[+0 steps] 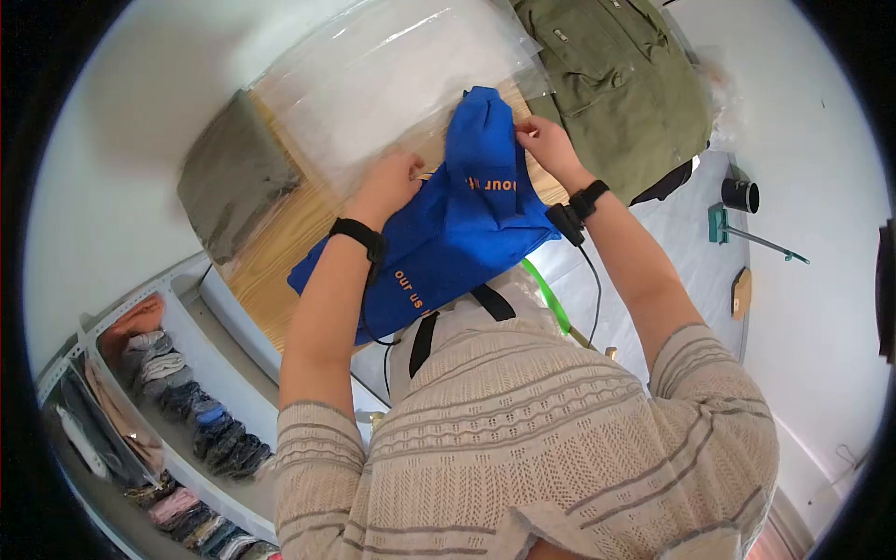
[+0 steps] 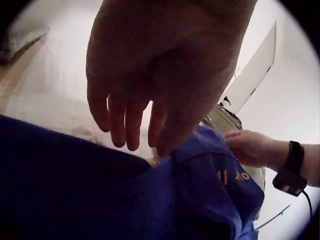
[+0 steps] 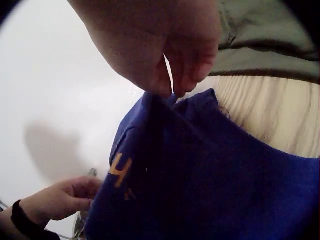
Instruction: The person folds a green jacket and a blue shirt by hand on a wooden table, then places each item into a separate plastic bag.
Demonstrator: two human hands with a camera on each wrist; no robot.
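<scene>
A blue garment (image 1: 439,243) with orange lettering lies across the wooden table (image 1: 257,294), one narrow part of it folded toward the far side. My right hand (image 1: 549,147) pinches the fabric between thumb and fingers at the right edge of that narrow part. In the right wrist view the cloth (image 3: 165,165) rises in a peak under the right fingertips. My left hand (image 1: 387,187) is at the garment's upper left edge. Its fingers (image 2: 132,122) hang down loosely in the left wrist view, with the thumb tip right at the cloth.
Clear plastic bags (image 1: 373,84) cover the far part of the table. An olive green garment (image 1: 625,93) lies at the far right, and a dark packaged item (image 1: 233,177) at the left. Shelves (image 1: 215,401) with folded clothes stand lower left. A dustpan (image 1: 717,224) is on the floor.
</scene>
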